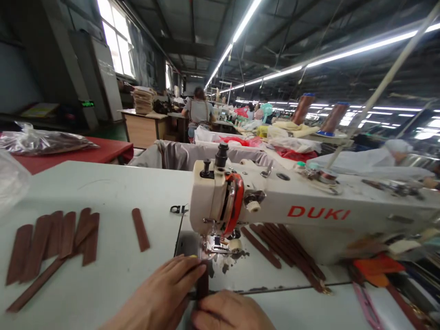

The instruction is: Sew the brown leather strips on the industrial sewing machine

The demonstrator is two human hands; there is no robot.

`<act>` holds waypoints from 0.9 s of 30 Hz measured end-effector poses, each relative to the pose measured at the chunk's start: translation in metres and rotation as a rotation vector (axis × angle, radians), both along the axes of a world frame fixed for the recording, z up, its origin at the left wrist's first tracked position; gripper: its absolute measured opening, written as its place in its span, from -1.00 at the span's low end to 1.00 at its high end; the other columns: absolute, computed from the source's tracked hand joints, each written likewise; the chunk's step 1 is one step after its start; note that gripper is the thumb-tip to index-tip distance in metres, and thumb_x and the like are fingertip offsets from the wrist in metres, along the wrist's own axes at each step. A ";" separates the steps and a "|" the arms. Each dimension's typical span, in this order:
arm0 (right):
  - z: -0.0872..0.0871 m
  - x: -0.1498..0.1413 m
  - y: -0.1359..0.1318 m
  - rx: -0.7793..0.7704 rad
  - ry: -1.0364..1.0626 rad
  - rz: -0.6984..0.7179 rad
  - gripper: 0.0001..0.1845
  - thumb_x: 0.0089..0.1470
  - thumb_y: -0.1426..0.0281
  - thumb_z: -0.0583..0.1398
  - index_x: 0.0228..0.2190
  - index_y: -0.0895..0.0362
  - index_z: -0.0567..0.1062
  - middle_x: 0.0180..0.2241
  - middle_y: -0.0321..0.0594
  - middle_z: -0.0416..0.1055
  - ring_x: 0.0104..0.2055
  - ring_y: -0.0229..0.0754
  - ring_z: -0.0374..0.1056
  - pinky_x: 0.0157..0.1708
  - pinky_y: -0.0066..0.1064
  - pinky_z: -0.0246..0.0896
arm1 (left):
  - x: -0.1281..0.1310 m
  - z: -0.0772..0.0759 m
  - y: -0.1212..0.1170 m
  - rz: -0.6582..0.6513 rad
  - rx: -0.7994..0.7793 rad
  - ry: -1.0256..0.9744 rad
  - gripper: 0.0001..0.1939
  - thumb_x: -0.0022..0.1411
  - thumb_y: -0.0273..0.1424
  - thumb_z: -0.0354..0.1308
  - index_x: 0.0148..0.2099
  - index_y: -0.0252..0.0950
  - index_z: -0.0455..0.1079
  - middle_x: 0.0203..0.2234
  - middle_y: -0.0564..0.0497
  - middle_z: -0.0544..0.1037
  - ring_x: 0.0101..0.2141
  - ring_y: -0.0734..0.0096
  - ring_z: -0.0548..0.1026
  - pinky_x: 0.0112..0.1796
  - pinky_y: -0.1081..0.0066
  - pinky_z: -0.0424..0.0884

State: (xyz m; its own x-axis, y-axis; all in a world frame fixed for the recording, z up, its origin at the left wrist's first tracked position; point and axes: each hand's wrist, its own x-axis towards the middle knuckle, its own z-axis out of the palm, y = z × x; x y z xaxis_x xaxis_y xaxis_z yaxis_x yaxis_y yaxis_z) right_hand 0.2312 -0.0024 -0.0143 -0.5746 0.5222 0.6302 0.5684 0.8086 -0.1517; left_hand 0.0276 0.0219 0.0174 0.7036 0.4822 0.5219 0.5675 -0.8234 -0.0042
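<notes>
A narrow brown leather strip (202, 285) lies under the presser foot (220, 249) of a white DUKI sewing machine (261, 206). My left hand (161, 293) rests flat on the table, its fingertips pressing the strip's left side just in front of the foot. Nearer to me, my right hand (230, 311) has fingers closed on the strip's end at the table's front. A single brown strip (140, 229) lies alone left of the machine head. Several more brown strips (51, 247) are fanned out at far left.
A pile of long brown strips (285, 252) lies behind the needle under the machine arm. Orange scissors (374, 268) rest at right. A plastic bag (41, 142) sits on a red table at left. Two thread cones (319, 114) stand behind. A person (199, 112) sits far back.
</notes>
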 end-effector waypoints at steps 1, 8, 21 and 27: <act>-0.001 0.002 0.002 -0.024 -0.005 -0.030 -0.52 0.41 0.25 -0.10 -0.40 0.10 0.49 -0.50 -0.32 0.47 -0.53 -0.30 0.38 -0.58 -0.53 0.26 | 0.004 0.001 0.002 -0.024 0.006 0.022 -0.42 0.08 -0.61 -0.06 0.18 -0.33 0.28 -0.08 -0.11 0.58 -0.05 0.27 0.55 -0.09 0.38 0.51; -0.003 0.007 0.013 0.002 -0.004 0.055 -0.56 0.40 0.37 -0.09 -0.31 0.15 0.53 -0.51 -0.30 0.46 -0.53 -0.26 0.36 -0.57 -0.47 0.26 | 0.009 -0.013 0.009 -0.026 0.003 0.000 -0.55 0.16 -0.54 -0.03 0.09 -0.31 0.36 -0.06 -0.10 0.57 -0.06 0.25 0.55 -0.05 0.38 0.50; -0.021 0.007 0.019 -0.065 0.009 0.003 -0.84 0.25 0.49 0.15 -0.27 0.20 0.55 -0.42 -0.22 0.52 -0.43 -0.23 0.44 -0.35 -0.53 0.45 | 0.015 -0.005 0.020 -0.071 0.019 -0.082 -0.66 0.35 -0.57 -0.12 0.07 -0.46 0.37 -0.06 -0.19 0.57 -0.03 0.29 0.54 0.08 0.48 0.36; -0.022 0.010 0.020 -0.064 0.009 -0.019 -0.93 0.18 0.48 0.24 -0.28 0.17 0.55 -0.42 -0.24 0.52 -0.42 -0.23 0.45 -0.33 -0.54 0.46 | 0.017 -0.008 0.020 -0.072 -0.032 -0.168 -0.67 0.33 -0.54 -0.09 0.03 -0.38 0.41 -0.11 -0.11 0.58 -0.08 0.33 0.56 0.03 0.52 0.41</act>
State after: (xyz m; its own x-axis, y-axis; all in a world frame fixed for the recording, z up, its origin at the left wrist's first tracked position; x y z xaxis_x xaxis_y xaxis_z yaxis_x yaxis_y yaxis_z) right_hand 0.2413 0.0178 -0.0361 -0.5584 0.5722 0.6006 0.5820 0.7862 -0.2078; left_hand 0.0448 0.0418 0.0097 0.6413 0.4520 0.6200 0.4980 -0.8599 0.1119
